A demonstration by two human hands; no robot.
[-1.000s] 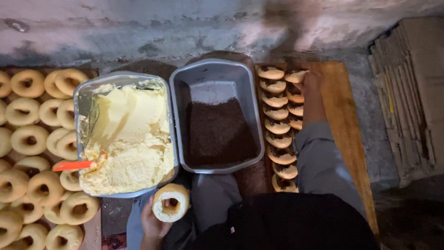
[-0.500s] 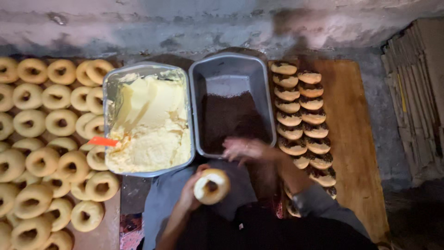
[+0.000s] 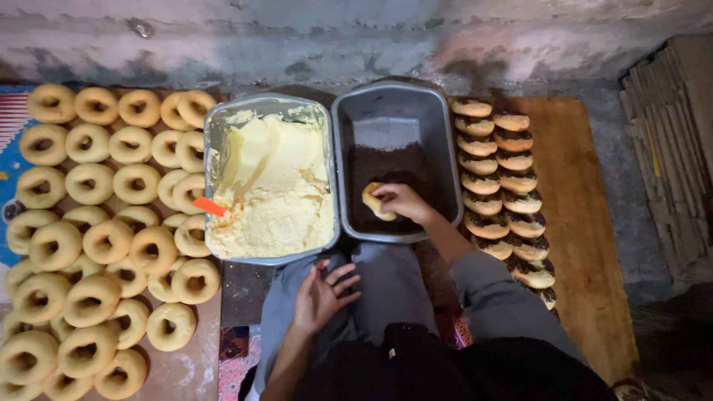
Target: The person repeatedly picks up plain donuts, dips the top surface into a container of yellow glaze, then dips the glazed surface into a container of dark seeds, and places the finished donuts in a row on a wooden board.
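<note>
Right hand (image 3: 401,200): fingers closed on a doughnut (image 3: 375,202), pressing it down into dark crumbs (image 3: 394,182) inside the grey pan (image 3: 397,104), frame centre. Doughnut sits at the lower-left edge of the crumb layer, mostly covered by the fingers.

Left hand (image 3: 321,293): released, palm down, fingers spread, resting on the person's grey-trousered knee (image 3: 375,278), lower centre; holds nothing.

Adjacent items: metal pan of pale yellow cream (image 3: 271,186) just left of the grey pan, the two pans touching; orange spatula handle (image 3: 209,206) projects from the cream pan's left rim. Plain ring doughnuts (image 3: 96,245) in rows fill the left of frame. Crumb-coated doughnuts (image 3: 505,186), approx. two overlapping columns, lie on a wooden board (image 3: 587,223) right of the grey pan. Stacked cardboard (image 3: 672,148) at far right.
</note>
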